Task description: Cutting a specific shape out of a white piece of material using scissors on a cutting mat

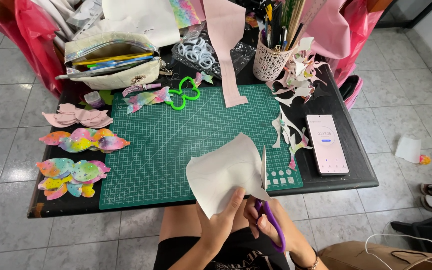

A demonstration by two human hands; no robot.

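Note:
My left hand (222, 216) grips the lower edge of a white sheet (221, 172) with faint drawn outlines, held up over the near edge of the green cutting mat (176, 140). To its right, my right hand (266, 220) is closed on purple-handled scissors (272, 227), whose blades (264, 167) point up along the sheet's right edge.
A black table (356, 165) carries a phone (327, 144), white offcuts (288, 132), stacks of colourful cut shapes (76, 172), pink cut shapes (78, 116), green scissors (183, 94), a pink strip (228, 55), a pen cup (271, 60) and an open pouch (111, 62). Tiled floor surrounds it.

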